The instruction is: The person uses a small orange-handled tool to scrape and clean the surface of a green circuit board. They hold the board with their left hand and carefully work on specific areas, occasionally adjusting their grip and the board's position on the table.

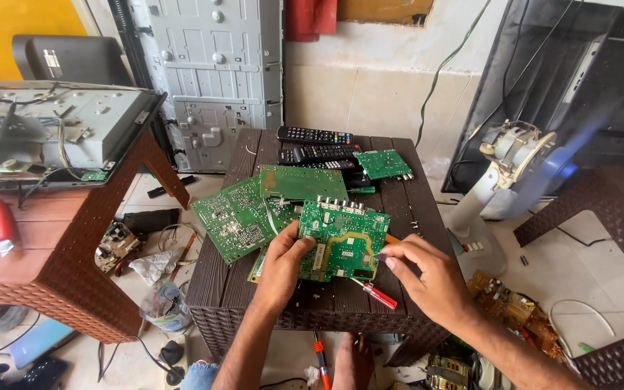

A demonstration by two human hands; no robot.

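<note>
While it rests near the front edge of a dark brown woven-plastic desk [413, 209], a green circuit board [344, 235] is gripped at its left edge by the left hand [281, 269]. The right hand [427, 274] pinches closed at the board's right edge; what its fingertips clasp cannot be made out. A red-handled screwdriver [375, 292] lies just below the board. More green boards [243, 217] spread to its left and behind, with black remote controls [315, 136] farther back. A white fan [514, 155] stands right of the desk.
</note>
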